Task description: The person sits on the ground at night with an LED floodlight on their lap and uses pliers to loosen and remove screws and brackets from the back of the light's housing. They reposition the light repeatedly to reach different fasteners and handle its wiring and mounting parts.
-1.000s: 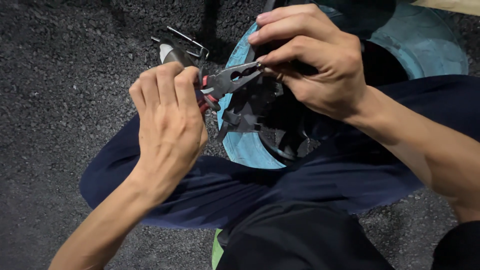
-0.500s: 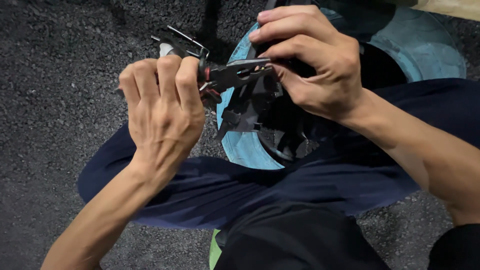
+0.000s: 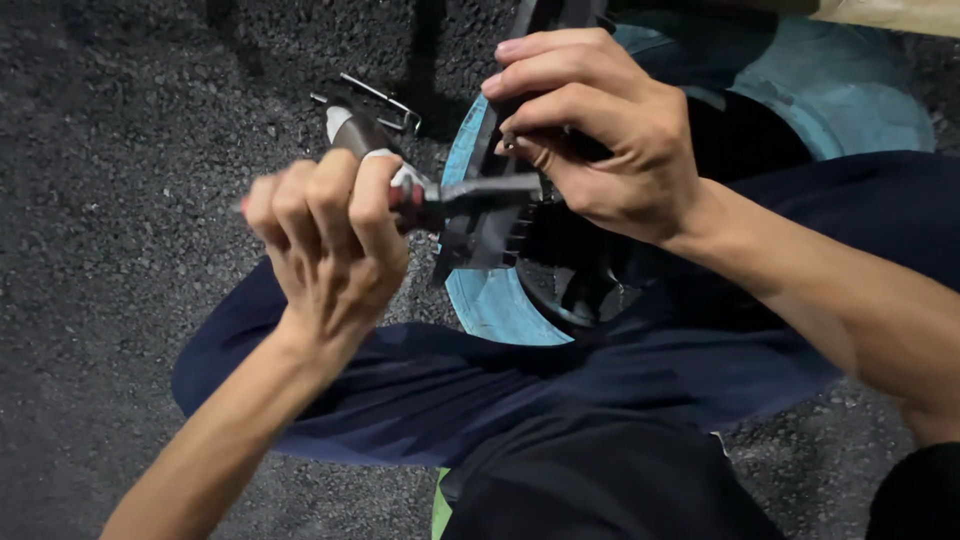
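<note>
My left hand (image 3: 325, 245) is closed around the red and grey handles of a pair of pliers (image 3: 470, 195). Their dark jaws point right, toward a black finned part (image 3: 490, 235) set inside a light blue round housing (image 3: 490, 300). My right hand (image 3: 600, 125) is wrapped over the top of the black part, pinching a small piece right where the jaws end. The jaw tips are hidden under my right fingers. Both hands are held above my lap.
My legs in dark blue trousers (image 3: 520, 380) are folded over rough black asphalt (image 3: 110, 150). Several loose metal bits (image 3: 375, 100) lie on the ground beyond my left hand. A second light blue round piece (image 3: 860, 100) sits at upper right.
My left hand has rolled over and dropped slightly, turning the pliers so the jaws now lie flatter. My right hand has stayed clamped on the black part.
</note>
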